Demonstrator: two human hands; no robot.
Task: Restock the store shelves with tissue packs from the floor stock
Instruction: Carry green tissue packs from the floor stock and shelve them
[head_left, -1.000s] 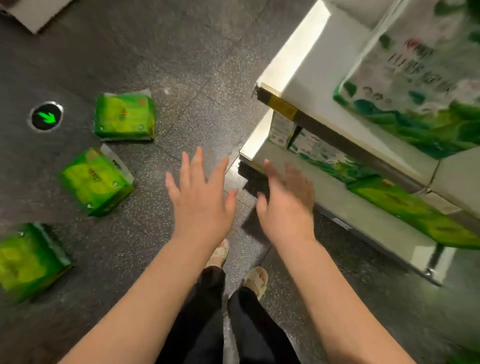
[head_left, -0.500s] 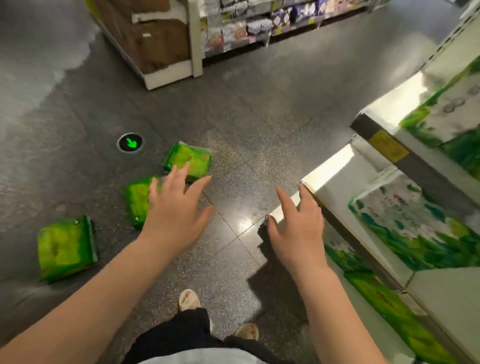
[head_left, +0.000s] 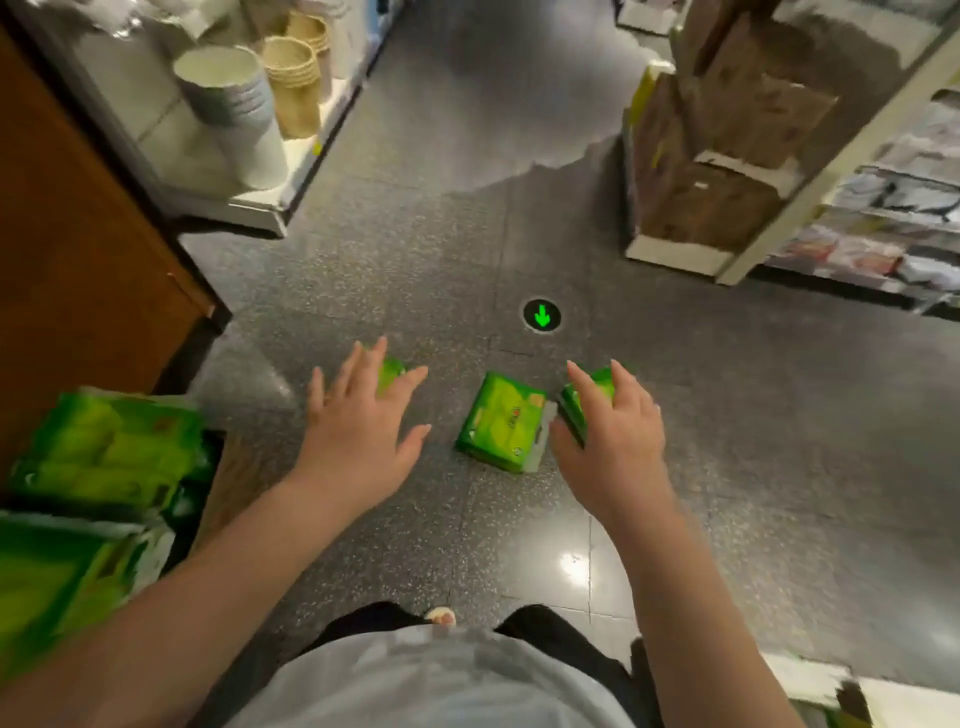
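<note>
She had turned away from the shelf she faced a second before, and the three tissue packs on the floor now lay straight ahead of her. Both arms were stretched out over them. The left hand (head_left: 358, 426) hung spread and empty above the left pack (head_left: 390, 373); the right hand (head_left: 610, 436), fingers wide and empty, covered part of the right pack (head_left: 597, 389). The middle pack (head_left: 501, 428) lay between them, untouched, near the green arrow marker (head_left: 542, 315). More packs (head_left: 104, 452) sat stacked at her left. Pickup looked next.
</note>
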